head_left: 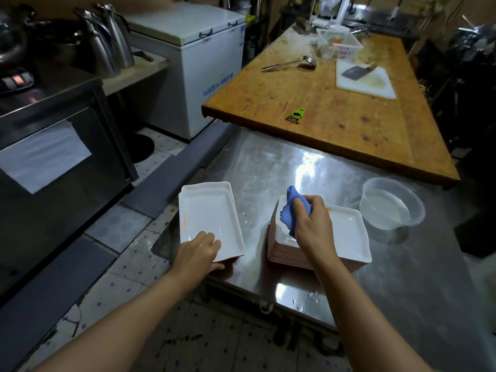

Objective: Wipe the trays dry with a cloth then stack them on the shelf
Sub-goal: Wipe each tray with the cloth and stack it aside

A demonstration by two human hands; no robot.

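**Cloth in the right hand, tray under the left**

Clenched round a blue cloth (291, 210), the right hand (312, 224) hovers over the tall stack (346, 237) of white trays, the cloth bunched and hanging down onto the top tray's left part; the left hand (197, 249) grasps the near edge of the short pile (209, 213), fingers lying on the top tray and thumb beneath the rim; that pile overhangs the steel table's (268, 167) left corner, well apart from the stack; water drops lie on the steel between the two; a clear tub (391, 205) holding water stands just right of the stack; beyond, a wooden board (335, 111) bears a green peeler (295, 115), a ladle (290, 64), a cleaver (357, 71) on a white cutting board (375, 87) and a white basket (338, 45); a chest freezer (204, 63) stands to the left across the tiled floor.
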